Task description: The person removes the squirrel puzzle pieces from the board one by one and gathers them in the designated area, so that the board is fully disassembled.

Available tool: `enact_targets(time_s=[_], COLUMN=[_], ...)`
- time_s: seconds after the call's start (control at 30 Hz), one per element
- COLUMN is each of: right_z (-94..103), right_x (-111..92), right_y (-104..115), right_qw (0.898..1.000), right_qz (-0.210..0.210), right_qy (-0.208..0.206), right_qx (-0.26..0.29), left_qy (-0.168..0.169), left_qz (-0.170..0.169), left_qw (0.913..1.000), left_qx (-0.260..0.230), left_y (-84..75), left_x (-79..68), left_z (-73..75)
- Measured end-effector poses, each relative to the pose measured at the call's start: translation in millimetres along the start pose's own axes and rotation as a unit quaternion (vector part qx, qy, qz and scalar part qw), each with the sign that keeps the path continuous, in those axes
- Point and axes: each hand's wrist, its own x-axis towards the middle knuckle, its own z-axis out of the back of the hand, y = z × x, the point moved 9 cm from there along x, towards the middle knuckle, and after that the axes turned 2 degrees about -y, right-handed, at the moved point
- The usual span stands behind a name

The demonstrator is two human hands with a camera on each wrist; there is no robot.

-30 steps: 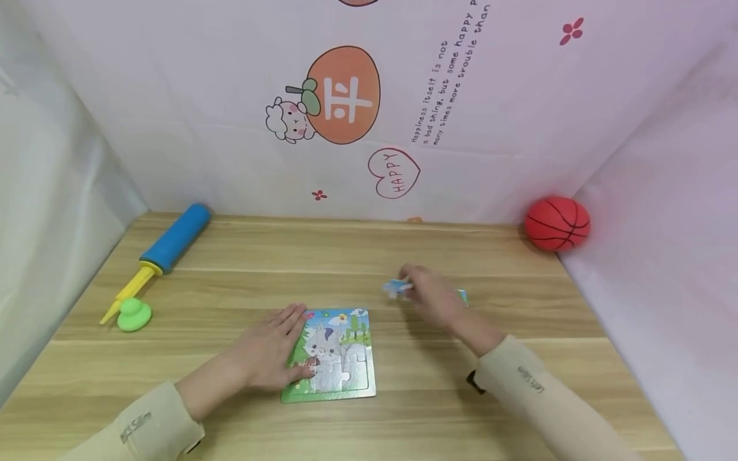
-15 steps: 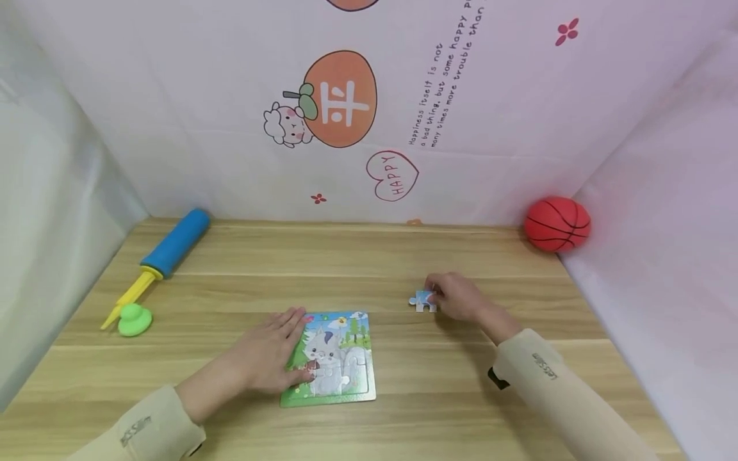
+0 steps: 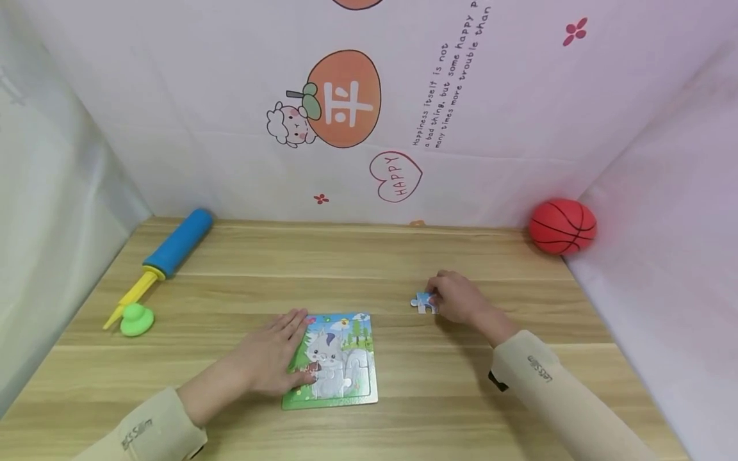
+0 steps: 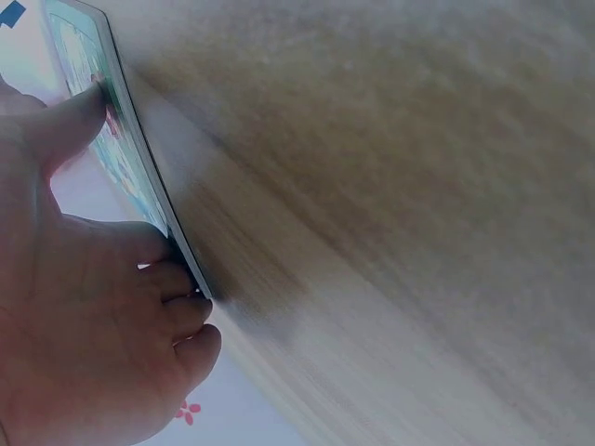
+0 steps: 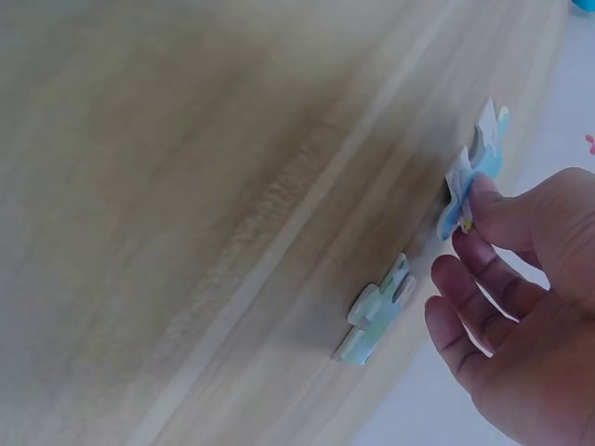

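Observation:
A square jigsaw puzzle board (image 3: 359, 365) with a grey cartoon animal lies on the wooden table. My left hand (image 3: 268, 355) rests along the board's left side, fingers extended and thumb on the picture; the left wrist view shows the thumb (image 4: 79, 121) over the board's edge. To the board's right and farther back, my right hand (image 3: 458, 298) pinches a blue-and-white puzzle piece (image 3: 423, 302) between thumb and fingers, close to the tabletop. In the right wrist view, a second, greenish puzzle piece (image 5: 376, 316) lies on the table near my fingers; in the head view the hand hides it.
A blue and yellow pump-like toy (image 3: 179, 242) lies at the back left, with a small green rubber duck (image 3: 136, 320) by its tip. A red toy basketball (image 3: 562, 226) sits in the back right corner. White printed cloth (image 3: 242, 173) walls the table's back and sides.
My right hand has moved right and slightly toward me with the pinched puzzle piece, then stayed nearly still over the last half second. My left hand keeps its place on the board.

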Motion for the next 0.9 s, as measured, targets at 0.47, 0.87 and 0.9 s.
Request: enact_targets(time_s=[0.47, 0.87, 0.9], right_z=[9.7, -40.5, -44.2], right_x=[-2, 4, 5], right_y=[54, 205, 212], right_qw=[0.995, 0.982, 0.981], right_qz=[0.064, 0.183, 0.184], right_qy=[-0.069, 0.009, 0.015], right_qx=[-0.036, -0.043, -0.054], left_qy=[-0.016, -0.032, -0.032], left_qz=[-0.006, -0.008, -0.009], left_qw=[0.9998, 0.9995, 0.9994], left_qx=[0.007, 0.0, -0.001], left_y=[-1.8, 10.4, 12.2], left_x=[-3.8, -4.4, -3.6], left_z=[6.1, 13.0, 13.3])
